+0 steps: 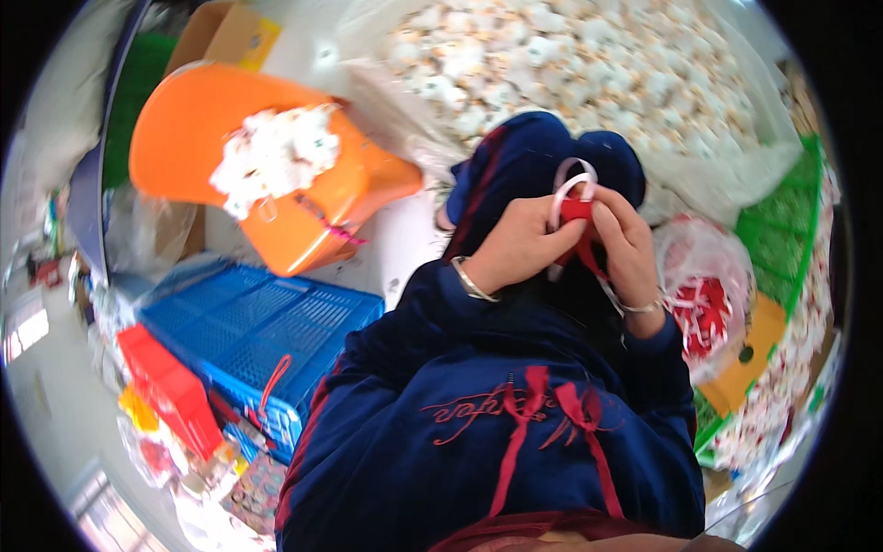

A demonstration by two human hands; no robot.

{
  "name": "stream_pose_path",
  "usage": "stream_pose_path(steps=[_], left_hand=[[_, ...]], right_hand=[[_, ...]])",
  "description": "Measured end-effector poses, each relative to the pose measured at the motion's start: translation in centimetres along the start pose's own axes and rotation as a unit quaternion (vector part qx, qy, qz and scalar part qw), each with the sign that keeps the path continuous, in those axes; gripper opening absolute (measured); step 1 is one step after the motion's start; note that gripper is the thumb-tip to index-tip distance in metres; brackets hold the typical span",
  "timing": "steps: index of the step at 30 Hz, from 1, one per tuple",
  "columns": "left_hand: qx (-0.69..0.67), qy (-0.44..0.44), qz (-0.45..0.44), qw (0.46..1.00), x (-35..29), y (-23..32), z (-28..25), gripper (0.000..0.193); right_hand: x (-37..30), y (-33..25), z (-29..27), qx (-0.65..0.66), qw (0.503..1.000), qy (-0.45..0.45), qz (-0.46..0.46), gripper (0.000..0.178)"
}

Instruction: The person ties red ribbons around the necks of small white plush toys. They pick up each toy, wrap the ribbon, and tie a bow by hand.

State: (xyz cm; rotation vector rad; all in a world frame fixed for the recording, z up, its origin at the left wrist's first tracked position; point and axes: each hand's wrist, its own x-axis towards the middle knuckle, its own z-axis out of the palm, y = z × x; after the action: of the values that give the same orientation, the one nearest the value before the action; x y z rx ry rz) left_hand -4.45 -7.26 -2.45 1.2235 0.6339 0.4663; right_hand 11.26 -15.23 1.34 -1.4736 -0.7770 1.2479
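Above my lap, my left hand point(521, 241) and my right hand point(629, 241) come close together with fingers closed around a small red piece point(576, 211). A pale pink-and-white ribbon point(577, 167) loops up from it between my fingertips. More red and white strip trails down between the hands toward my right wrist. Both thumbs press at the red piece, and the fingers partly hide it. My dark blue knees point(612, 156) lie just beyond the hands.
Ahead spreads a large heap of small white pieces point(570, 74) on clear plastic sheeting. An orange chair point(175, 129) at the left bears a white pile point(280, 152). Nearer stands a blue crate point(267, 317). A plastic bag point(704, 248) with red-and-white pieces sits right, beside green crates point(782, 230).
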Motion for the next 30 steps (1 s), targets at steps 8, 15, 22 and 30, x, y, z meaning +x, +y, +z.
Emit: stream_pose_path(steps=[8,15,22,30], left_hand=[[0.08,0.116,0.044,0.989,-0.6,0.7,-4.6,0.014],[0.52,0.455,0.102,0.716,-5.1,-0.7,-27.1,0.05],[0.642,0.376,-0.156,0.65,-10.1,-4.3,-35.2,0.071],[0.477,0.47,-0.183,0.72,-12.3,-5.3,-33.8,0.065]], right_hand=[[0.7,1.0,-0.7,-0.049,0.998,-0.02,0.017,0.009],[1.3,0.6,-5.7,0.03,0.996,0.083,-0.026,0.024],[1.9,-0.7,-4.4,0.055,0.997,0.054,-0.03,0.032],[1.5,-0.3,-5.2,0.001,0.997,0.068,-0.027,0.027]])
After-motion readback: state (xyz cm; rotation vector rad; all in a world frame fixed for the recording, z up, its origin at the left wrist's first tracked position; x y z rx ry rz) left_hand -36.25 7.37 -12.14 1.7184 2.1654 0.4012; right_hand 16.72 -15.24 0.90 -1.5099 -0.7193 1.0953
